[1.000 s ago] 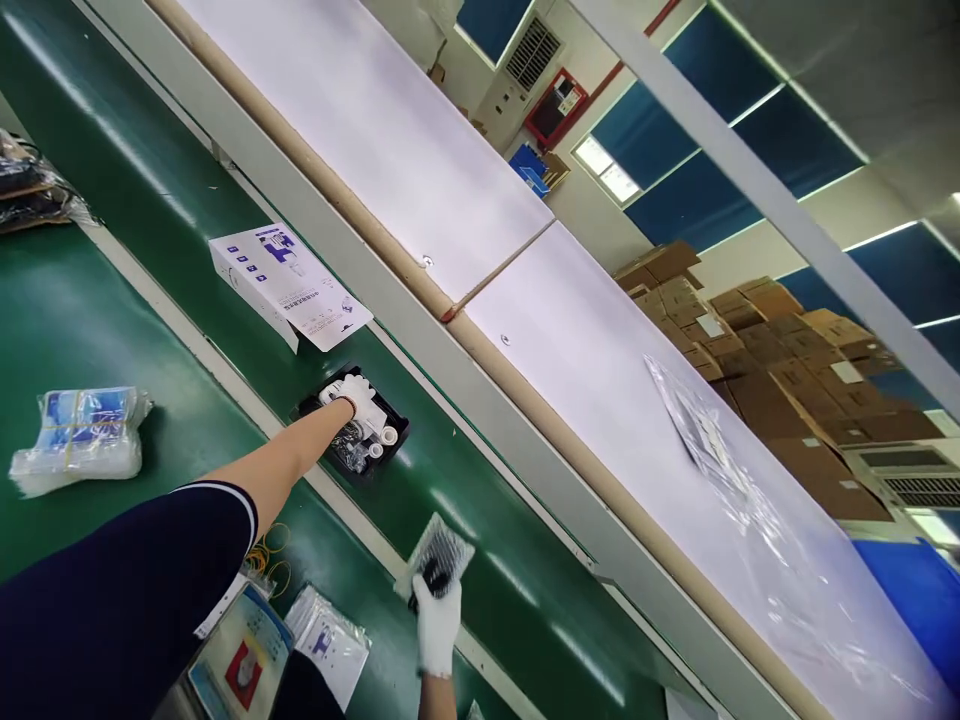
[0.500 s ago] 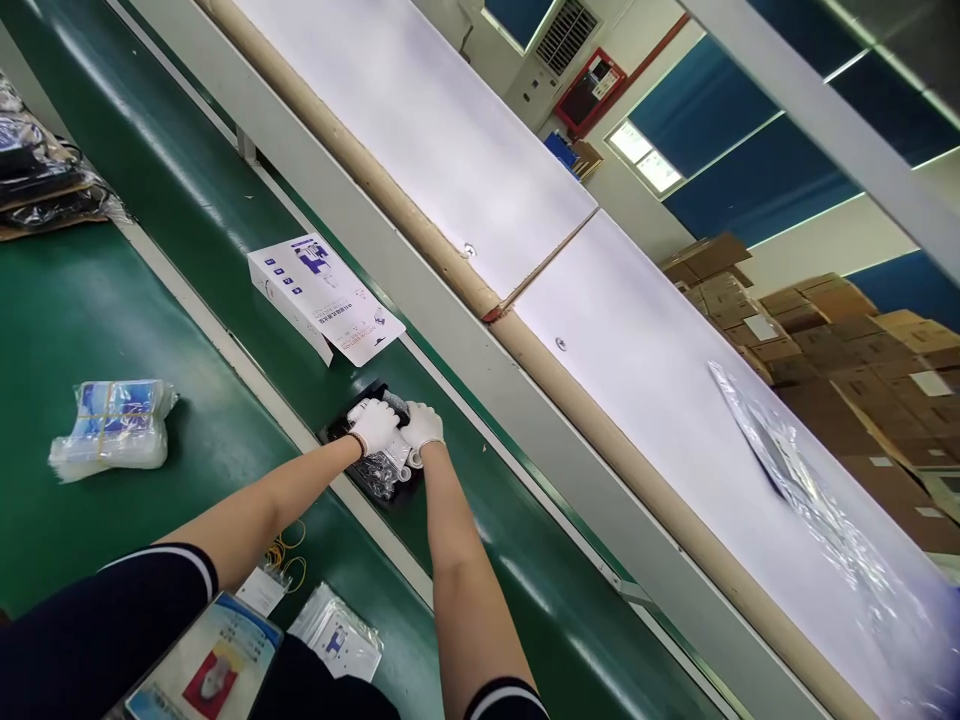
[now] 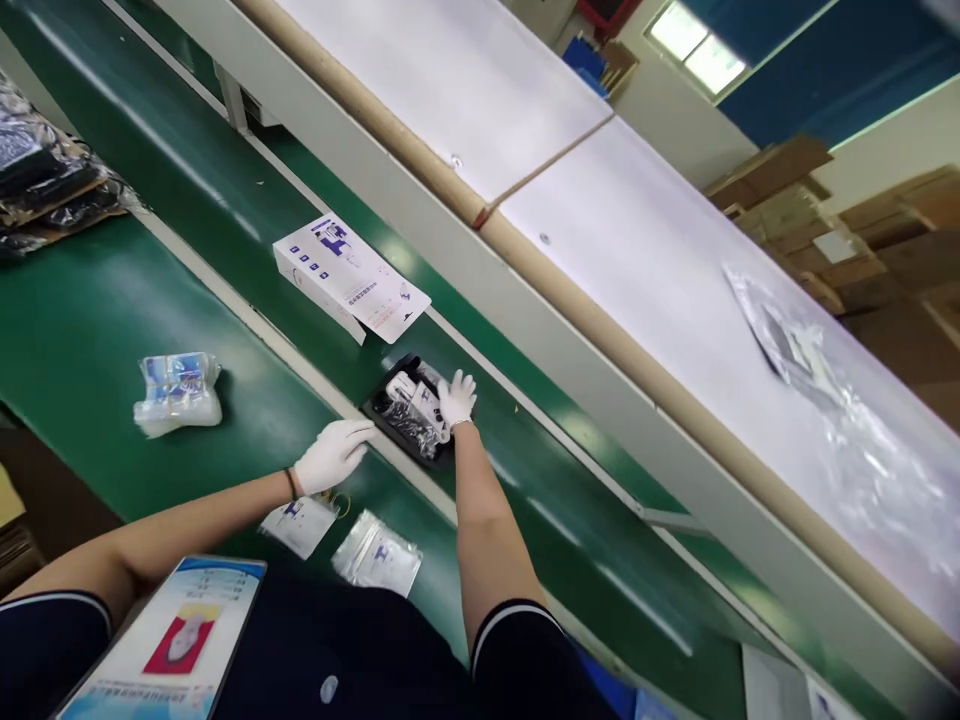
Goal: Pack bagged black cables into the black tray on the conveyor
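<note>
A black tray (image 3: 396, 437) lies on the green conveyor belt, holding white parts and a clear plastic bag (image 3: 415, 428). Fingers spread, my white-gloved right hand (image 3: 456, 398) rests at the tray's right side. My left hand (image 3: 334, 455), also gloved, is apart from the tray, over the near edge of the belt; its fingers are stretched out and nothing shows in them. Below that hand are a printed packet (image 3: 300, 525) and yellow rubber bands (image 3: 343, 503). Beside them lies a stack of clear printed bags (image 3: 379, 555). Beyond the tray is a white printed box (image 3: 360, 275).
A banded bundle of clear bags (image 3: 180, 395) lies on the green table at left. Plastic-wrapped black items (image 3: 52, 185) are piled at far left. A white shelf (image 3: 600, 220) runs above the belt, with a clear plastic bag (image 3: 817, 370) on it. Cartons (image 3: 825, 240) stand behind.
My left hand has left the tray and drawn back towards the near belt edge. My right hand has stayed at the tray and spread its fingers. The camera view has shifted.
</note>
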Available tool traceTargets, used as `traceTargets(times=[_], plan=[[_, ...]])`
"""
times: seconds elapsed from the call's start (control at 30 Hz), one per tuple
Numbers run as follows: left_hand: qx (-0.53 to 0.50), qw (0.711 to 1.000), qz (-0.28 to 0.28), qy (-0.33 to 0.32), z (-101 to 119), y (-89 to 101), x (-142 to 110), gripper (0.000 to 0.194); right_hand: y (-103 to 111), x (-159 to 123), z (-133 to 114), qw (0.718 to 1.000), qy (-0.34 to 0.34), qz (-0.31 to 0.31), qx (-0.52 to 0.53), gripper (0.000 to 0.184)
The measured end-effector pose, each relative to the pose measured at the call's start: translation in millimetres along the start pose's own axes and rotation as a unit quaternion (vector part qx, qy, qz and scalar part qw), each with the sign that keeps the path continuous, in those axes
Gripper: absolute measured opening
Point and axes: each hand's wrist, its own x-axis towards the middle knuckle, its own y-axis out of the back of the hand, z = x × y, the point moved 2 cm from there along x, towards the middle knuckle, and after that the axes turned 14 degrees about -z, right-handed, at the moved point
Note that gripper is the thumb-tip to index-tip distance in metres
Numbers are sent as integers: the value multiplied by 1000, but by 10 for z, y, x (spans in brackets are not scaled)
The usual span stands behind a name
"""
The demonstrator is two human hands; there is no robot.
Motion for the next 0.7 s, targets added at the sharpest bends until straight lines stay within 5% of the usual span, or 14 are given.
traceTargets(times=[0.13,0.27,0.37,0.47,0.57,0.7], plan=[[-127,976,46,170,-378,138,-1218,23,-283,-1201,456,986,-34,133,91,66],[-123,959,57,248,-548,76,-1935,15,-1147,-2683,771,970,-168,102,141,84],[-66,977,11,201,-396,-65,-2013,12,-1826,-3408,837,944,-285,10,165,112],[-25,990,-64,120,-90,-213,-1833,16,-2169,-3695,890,925,-276,8,262,86],[6,990,-134,41,211,-327,-1622,23,-2198,-3722,1020,907,-258,36,330,45],[6,986,-166,34,473,-483,-1571,23,-2042,-3731,1112,870,-226,96,427,32]])
